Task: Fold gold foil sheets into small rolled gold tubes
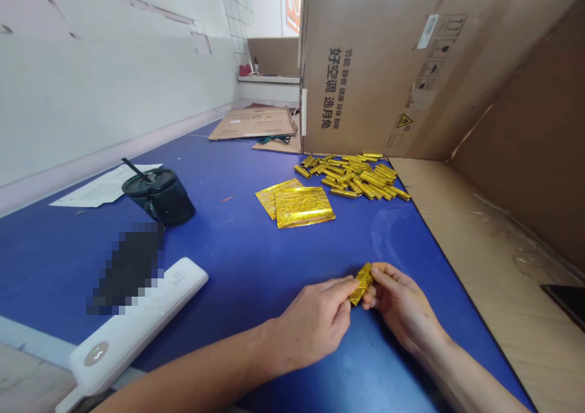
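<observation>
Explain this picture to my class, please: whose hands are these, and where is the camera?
There is no machine here: these are a person's own bare left hand and right hand, seen by a camera worn on the head, looking forward and down. Between them they hold a small gold piece. Ahead on the blue table lie two flat gold sheets and, beyond them, a pile of narrow gold rolls near a large cardboard box. At the left are a dark mug and a long white device.
</observation>
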`<state>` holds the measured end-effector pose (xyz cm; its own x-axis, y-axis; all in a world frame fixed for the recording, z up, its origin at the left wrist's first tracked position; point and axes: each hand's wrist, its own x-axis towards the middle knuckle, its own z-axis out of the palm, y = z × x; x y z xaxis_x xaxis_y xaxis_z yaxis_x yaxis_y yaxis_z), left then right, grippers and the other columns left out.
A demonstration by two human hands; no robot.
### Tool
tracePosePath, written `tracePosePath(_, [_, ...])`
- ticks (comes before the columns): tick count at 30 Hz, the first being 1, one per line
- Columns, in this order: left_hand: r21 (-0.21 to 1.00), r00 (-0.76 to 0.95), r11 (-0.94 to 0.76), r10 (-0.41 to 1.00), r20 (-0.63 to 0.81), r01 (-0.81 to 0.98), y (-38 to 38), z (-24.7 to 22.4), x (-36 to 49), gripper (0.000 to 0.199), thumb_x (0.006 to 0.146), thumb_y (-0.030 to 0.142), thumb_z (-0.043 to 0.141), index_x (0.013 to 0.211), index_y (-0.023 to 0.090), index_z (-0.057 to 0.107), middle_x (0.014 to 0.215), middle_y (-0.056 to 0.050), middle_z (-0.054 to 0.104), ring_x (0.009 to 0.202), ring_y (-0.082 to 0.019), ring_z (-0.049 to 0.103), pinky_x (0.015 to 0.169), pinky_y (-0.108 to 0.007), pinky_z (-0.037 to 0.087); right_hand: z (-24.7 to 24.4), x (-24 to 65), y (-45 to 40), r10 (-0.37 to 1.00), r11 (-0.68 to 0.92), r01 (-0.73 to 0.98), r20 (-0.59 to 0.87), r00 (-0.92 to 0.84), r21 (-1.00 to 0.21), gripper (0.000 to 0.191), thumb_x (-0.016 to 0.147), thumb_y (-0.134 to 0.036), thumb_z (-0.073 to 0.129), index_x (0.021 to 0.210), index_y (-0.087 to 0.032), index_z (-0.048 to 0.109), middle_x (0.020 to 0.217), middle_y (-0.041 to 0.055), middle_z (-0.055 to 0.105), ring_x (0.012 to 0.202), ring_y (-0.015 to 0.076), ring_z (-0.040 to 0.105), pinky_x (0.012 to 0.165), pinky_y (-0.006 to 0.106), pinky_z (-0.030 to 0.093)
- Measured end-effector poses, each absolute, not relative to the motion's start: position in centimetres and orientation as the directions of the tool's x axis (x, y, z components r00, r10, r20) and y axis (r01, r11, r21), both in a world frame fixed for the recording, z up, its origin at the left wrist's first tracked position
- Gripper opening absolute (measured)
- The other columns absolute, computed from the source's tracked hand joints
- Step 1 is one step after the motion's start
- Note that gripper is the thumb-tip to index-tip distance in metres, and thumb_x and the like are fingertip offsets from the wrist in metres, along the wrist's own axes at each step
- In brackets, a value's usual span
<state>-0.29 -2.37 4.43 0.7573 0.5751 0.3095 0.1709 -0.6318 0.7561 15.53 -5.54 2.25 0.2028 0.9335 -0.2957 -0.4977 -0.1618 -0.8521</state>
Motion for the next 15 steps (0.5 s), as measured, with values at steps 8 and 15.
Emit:
tracePosePath(8, [0.822, 0.749, -0.539, 0.618, 0.238, 0.183, -2.58, 4.54, -0.33, 0.036, 0.076, 0.014, 0.049, 0.112, 0.02, 0.049, 0.108, -0.002, 0.056, 0.097, -0.015, 0.051, 0.086, -0.026, 0.041, 2.15, 15.29, -5.63, 0.932, -0.148, -0.464, -0.28, 0.23, -0.873, 0.021, 0.066, -0.033, 0.065, 0.07, -0.017, 0.052, 0.047, -0.0015, 0.059, 0.04, 0.0109, 0.053, 0.043, 0.022, 0.041])
tracePosePath(15, [0.816, 0.671, -0.535, 0.69, 0.272, 0.22, -2.41, 3.66, -0.16, 0.032, 0.076, 0.012, 0.047, 0.107, 0.02, 0.052, 0.098, -0.003, 0.059, 0.085, -0.014, 0.055, 0.078, -0.025, 0.044, 2.42, 15.17, -5.71, 0.933, -0.137, -0.46, -0.27, 0.238, -0.877, 0.022, 0.065, -0.031, 0.065, 0.072, -0.018, 0.049, 0.045, -0.0029, 0.057, 0.041, 0.0126, 0.054, 0.043, 0.022, 0.04])
